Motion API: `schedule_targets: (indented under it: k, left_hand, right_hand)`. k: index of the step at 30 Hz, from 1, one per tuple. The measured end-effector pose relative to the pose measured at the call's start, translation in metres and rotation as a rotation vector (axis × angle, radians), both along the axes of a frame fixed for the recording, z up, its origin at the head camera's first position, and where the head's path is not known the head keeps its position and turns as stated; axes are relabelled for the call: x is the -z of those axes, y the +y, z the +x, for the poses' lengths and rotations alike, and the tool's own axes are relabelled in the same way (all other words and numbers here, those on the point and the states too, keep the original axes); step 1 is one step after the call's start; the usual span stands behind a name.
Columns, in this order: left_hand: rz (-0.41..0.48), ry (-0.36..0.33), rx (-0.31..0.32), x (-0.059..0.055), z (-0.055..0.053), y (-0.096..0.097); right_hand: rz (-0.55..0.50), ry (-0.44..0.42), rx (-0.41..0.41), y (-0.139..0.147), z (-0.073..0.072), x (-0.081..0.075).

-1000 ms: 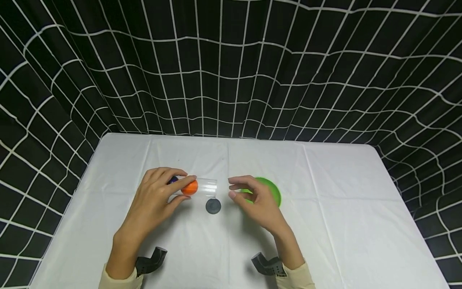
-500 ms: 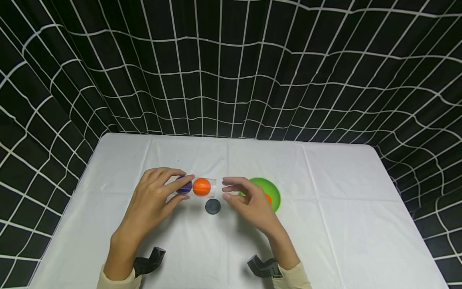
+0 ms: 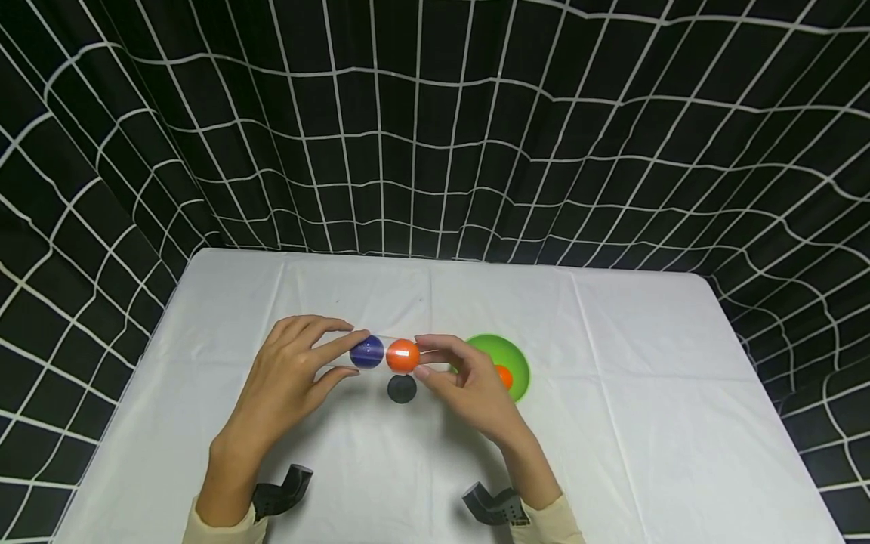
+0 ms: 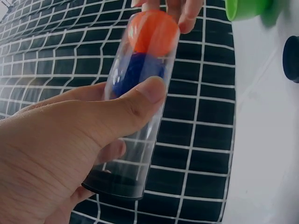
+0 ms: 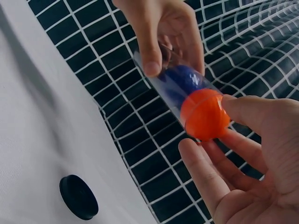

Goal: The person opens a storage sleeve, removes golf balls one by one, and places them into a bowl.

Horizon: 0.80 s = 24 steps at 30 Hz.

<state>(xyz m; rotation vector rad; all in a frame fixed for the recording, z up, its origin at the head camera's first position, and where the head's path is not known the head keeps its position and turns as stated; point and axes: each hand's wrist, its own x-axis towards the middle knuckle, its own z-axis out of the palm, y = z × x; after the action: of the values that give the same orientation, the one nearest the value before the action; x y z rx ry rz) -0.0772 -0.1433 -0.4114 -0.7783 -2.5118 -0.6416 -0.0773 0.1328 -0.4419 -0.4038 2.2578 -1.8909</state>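
My left hand (image 3: 288, 385) grips a clear plastic tube (image 4: 147, 140), thumb on one side and fingers on the other. Inside the tube is a dark blue ball (image 3: 367, 352). An orange ball (image 3: 402, 356) sits at the tube's mouth and bulges slightly out in the right wrist view (image 5: 205, 115). Around that mouth my right hand (image 3: 476, 389) is cupped, fingers spread, with its thumb touching the orange ball. The tube's far end, by the left palm, has a dark base (image 4: 114, 186).
A round black cap (image 3: 402, 389) lies on the white-covered table (image 3: 652, 423) just below the tube. Behind the right hand stands a green bowl (image 3: 516, 363) with another orange ball (image 3: 504, 376) in it. Dark netting-patterned curtains (image 3: 435, 151) surround the table.
Both balls have rolled rightward along the tube, the orange one reaching its mouth. My right hand has shifted left to the mouth, uncovering more of the bowl. The left hand has stayed nearly still.
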Motion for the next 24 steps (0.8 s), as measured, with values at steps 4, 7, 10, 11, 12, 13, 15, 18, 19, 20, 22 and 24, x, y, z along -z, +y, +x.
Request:
schedule_targets:
  k: [4, 7, 10, 11, 12, 13, 15, 18, 19, 20, 22, 24]
  left_hand:
    - [-0.001, -0.007, -0.001, 0.0, 0.0, 0.001]
    - [-0.003, -0.012, -0.004, 0.0, 0.001, 0.0]
    - [-0.002, -0.018, -0.003, 0.0, 0.001, 0.0]
    - [-0.001, -0.02, -0.002, 0.0, 0.001, 0.0]
    - [0.0, -0.023, 0.0, 0.0, 0.001, 0.0]
    - [0.0, -0.024, 0.002, 0.0, 0.001, -0.001]
    - [0.006, -0.027, 0.007, 0.001, 0.001, -0.001]
    - [0.029, -0.036, 0.011, 0.002, 0.0, -0.002]
    - [0.039, -0.039, 0.011, 0.002, 0.0, -0.002]
    - [0.049, -0.042, 0.012, 0.003, -0.001, -0.002]
    - [0.061, -0.047, 0.013, 0.003, -0.002, -0.003]
    - [0.064, -0.047, 0.011, 0.004, -0.002, -0.003]
  right_hand:
    - [-0.007, -0.028, -0.002, -0.001, 0.001, 0.0]
    - [-0.015, -0.042, 0.002, -0.001, 0.001, 0.0]
    - [-0.038, -0.05, 0.007, -0.001, 0.001, 0.0]
    - [-0.046, -0.053, 0.008, -0.002, 0.001, 0.0]
    - [-0.05, -0.051, 0.011, -0.002, 0.001, 0.0]
    - [-0.055, -0.052, 0.015, -0.002, 0.001, 0.001]
    - [-0.061, -0.054, 0.022, -0.001, 0.001, 0.0]
    - [-0.05, -0.044, 0.053, 0.004, 0.0, -0.001]
    - [-0.052, -0.039, 0.064, 0.006, 0.0, -0.001]
    - [-0.053, -0.025, 0.076, 0.009, 0.0, -0.002]
    - [-0.056, -0.001, 0.102, 0.016, -0.001, -0.003]
    - [-0.066, 0.018, 0.114, 0.022, -0.002, -0.004]
